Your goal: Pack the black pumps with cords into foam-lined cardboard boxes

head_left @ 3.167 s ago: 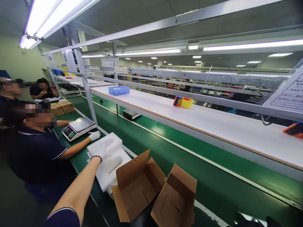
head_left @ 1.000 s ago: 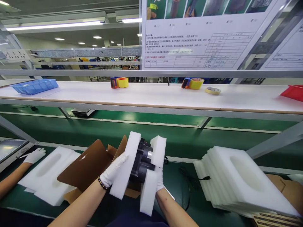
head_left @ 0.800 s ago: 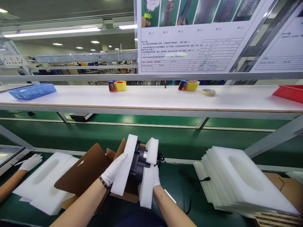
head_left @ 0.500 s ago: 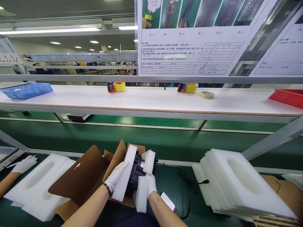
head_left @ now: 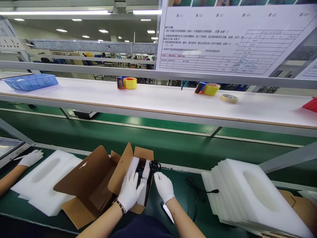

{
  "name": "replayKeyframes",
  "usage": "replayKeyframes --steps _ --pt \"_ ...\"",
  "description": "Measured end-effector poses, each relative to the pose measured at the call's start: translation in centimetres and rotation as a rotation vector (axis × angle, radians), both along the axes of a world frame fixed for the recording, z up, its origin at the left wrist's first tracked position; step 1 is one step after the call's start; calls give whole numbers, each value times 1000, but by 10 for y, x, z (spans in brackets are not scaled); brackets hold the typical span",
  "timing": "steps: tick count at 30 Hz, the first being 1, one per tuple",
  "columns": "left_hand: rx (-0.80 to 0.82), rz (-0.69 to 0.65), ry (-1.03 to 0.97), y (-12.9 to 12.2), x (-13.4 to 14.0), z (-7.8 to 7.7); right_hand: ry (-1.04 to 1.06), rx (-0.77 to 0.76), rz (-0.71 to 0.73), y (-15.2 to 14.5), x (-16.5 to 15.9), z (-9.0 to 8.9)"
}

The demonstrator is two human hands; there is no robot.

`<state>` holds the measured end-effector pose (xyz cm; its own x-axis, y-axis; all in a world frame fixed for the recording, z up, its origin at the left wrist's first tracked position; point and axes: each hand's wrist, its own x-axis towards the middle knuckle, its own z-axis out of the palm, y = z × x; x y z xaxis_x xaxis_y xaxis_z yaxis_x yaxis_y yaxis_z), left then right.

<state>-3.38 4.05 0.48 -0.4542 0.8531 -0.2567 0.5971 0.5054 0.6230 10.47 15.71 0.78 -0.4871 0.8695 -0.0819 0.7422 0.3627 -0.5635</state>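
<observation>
An open cardboard box (head_left: 121, 172) holds a dark device (head_left: 140, 172) set between white foam blocks (head_left: 142, 191). My left hand (head_left: 130, 190) lies over the contents with its fingers spread, touching the foam. Just outside the box's right side, my right hand (head_left: 163, 186) is closed, its fingertips at a coiled black cable (head_left: 155, 166) by the box edge. Below that hand lies a white, flat item (head_left: 167, 212), partly covered by my forearm. Both hands wear white gloves.
Foam sheets (head_left: 247, 195) are stacked at right beside a black cord (head_left: 198, 191). More foam sheets (head_left: 49, 181) lie at left, near another person's gloved hand (head_left: 31, 158). A shelf (head_left: 160, 99) above carries tape rolls (head_left: 130, 83) and a blue tray (head_left: 31, 82).
The device and foam blocks have gone down into the box. My left hand now lies spread on top, while my right hand has moved off the foam to the cable.
</observation>
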Motion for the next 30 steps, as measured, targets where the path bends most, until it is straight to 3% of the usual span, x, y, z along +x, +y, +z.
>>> replayKeyframes --steps 4,6,9,13,20,23,26,30 --pt "-323 -245 224 -13 38 -32 -220 290 493 26 -33 20" --pt "-345 -305 280 -16 48 -48 -278 292 681 38 -59 16" --pt "-334 -368 363 -19 50 -64 -402 254 786 49 -87 0" --pt "-315 -543 410 -29 31 -66 -569 233 774 50 -82 -16" --pt "-127 -841 422 -39 0 -57 -598 123 662 30 7 -10" --pt "-184 -800 425 -30 -9 -45 -513 30 631 27 48 -5" --pt "-224 -691 445 -19 -8 -32 -259 -53 511 30 89 -3" --pt "-132 -604 445 8 27 -29 -20 -22 264 37 127 -9"
